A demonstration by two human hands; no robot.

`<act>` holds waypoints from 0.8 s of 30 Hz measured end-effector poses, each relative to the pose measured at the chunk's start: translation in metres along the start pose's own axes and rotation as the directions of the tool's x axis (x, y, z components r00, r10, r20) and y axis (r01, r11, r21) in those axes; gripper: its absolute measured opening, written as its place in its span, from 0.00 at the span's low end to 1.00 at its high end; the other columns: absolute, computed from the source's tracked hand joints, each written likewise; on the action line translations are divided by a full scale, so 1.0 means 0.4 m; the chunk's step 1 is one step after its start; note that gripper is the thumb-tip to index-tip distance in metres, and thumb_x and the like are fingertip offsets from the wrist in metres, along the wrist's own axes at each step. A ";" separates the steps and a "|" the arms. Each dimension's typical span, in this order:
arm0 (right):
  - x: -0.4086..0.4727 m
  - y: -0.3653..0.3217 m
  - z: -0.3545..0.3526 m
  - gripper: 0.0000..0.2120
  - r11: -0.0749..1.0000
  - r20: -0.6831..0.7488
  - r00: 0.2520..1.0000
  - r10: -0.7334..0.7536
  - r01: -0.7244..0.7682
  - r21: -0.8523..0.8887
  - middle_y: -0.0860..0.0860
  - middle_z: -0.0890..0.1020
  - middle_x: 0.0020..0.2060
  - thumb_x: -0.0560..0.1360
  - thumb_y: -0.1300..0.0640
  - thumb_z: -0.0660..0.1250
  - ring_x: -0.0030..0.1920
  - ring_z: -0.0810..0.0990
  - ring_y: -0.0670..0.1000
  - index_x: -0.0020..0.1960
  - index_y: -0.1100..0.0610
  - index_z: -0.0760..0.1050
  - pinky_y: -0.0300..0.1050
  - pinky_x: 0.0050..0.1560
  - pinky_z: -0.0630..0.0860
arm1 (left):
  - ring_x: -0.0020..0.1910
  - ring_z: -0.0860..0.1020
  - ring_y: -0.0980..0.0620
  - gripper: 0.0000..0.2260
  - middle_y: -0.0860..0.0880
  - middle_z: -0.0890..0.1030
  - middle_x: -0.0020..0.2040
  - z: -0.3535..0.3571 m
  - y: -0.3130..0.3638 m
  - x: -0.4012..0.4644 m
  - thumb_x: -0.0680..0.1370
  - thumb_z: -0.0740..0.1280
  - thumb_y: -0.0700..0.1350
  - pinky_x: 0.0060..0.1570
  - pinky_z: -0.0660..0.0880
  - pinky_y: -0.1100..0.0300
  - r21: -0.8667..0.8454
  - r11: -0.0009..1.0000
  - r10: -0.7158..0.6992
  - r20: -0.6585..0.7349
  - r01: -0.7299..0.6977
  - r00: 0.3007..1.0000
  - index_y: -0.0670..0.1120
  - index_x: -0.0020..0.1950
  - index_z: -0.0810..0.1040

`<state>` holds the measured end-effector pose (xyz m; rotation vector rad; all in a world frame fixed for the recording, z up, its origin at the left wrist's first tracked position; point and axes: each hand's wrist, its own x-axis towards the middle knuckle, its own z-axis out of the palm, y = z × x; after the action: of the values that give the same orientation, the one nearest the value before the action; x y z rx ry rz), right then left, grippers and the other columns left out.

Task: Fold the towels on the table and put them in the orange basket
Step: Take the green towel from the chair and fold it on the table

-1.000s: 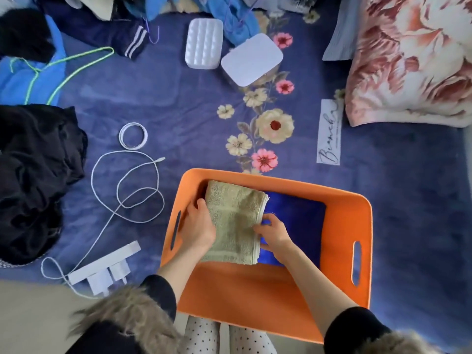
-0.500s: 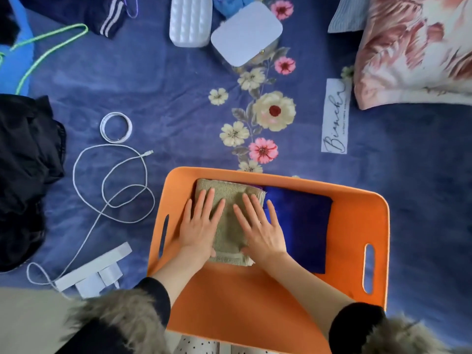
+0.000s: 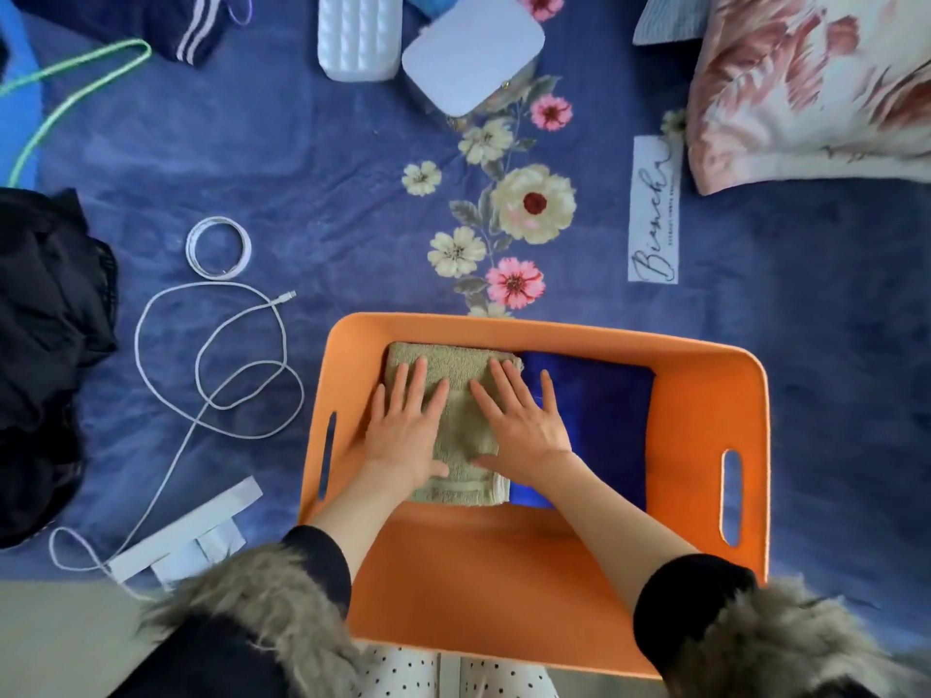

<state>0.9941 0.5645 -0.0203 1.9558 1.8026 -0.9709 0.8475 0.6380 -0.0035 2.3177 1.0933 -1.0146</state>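
Both hands lie flat, fingers straight and spread, pressing down on the green towel [image 3: 453,390] inside the basket [image 3: 705,375]; the left hand [image 3: 405,425] covers its left half, the right hand [image 3: 524,420] its right half, the outer fingers reaching over onto the blue towel [image 3: 599,420]. Neither hand grips anything.

From where I stand, the task looks close to finished. The basket sits on the bed [image 3: 327,183], near its front edge, and holds two folded towels side by side along the far wall: the blue one on the right, the green one on the left, their edges touching or slightly overlapping; I cannot tell which lies over which. No other towel shows on the bed, so what seems left is only to lift the hands away. The dark clothes [image 3: 45,355] at the left edge and the striped garment [image 3: 186,22] at the top look like clothing, not towels, though the heap could hide something.

The basket is orange, rectangular, with rounded corners and a slot handle in each short wall. Its near half stands bare. The blue towel is deep and smooth, a neat rectangle. The green towel is a pale olive terry, narrower, its folded edge with a woven band turned toward the near side, a lighter hem showing at the right corner.
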 end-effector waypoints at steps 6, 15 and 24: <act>-0.144 -0.026 -0.085 0.33 0.861 -0.048 0.967 0.251 -0.200 0.467 0.52 0.50 0.77 0.78 0.44 0.59 0.76 0.48 0.54 0.77 0.51 0.47 0.57 0.74 0.50 | 0.77 0.48 0.49 0.30 0.48 0.48 0.78 -0.085 -0.024 -0.112 0.78 0.60 0.57 0.73 0.51 0.49 -0.379 0.925 -0.025 -0.124 -0.025 0.992 0.51 0.76 0.54; -0.500 -0.075 -0.226 0.29 0.688 -0.270 0.782 0.562 -0.261 0.677 0.50 0.64 0.72 0.78 0.48 0.61 0.70 0.66 0.52 0.75 0.51 0.56 0.47 0.63 0.69 | 0.73 0.61 0.52 0.22 0.50 0.63 0.74 -0.277 0.005 -0.329 0.81 0.58 0.49 0.69 0.59 0.58 -0.454 0.821 0.193 -0.350 -0.346 0.917 0.48 0.74 0.61; -0.811 -0.288 -0.150 0.27 0.319 -0.208 0.361 0.909 -0.283 0.904 0.49 0.66 0.70 0.78 0.50 0.60 0.68 0.66 0.51 0.75 0.51 0.57 0.48 0.67 0.65 | 0.70 0.66 0.49 0.20 0.47 0.69 0.69 -0.310 0.137 -0.492 0.80 0.61 0.43 0.68 0.60 0.58 -0.152 0.625 0.703 -0.316 -0.766 0.637 0.44 0.72 0.65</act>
<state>0.9061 0.3766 0.2608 3.6084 0.3332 -0.6671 0.8599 0.5784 0.2277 2.3217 0.2047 -0.2473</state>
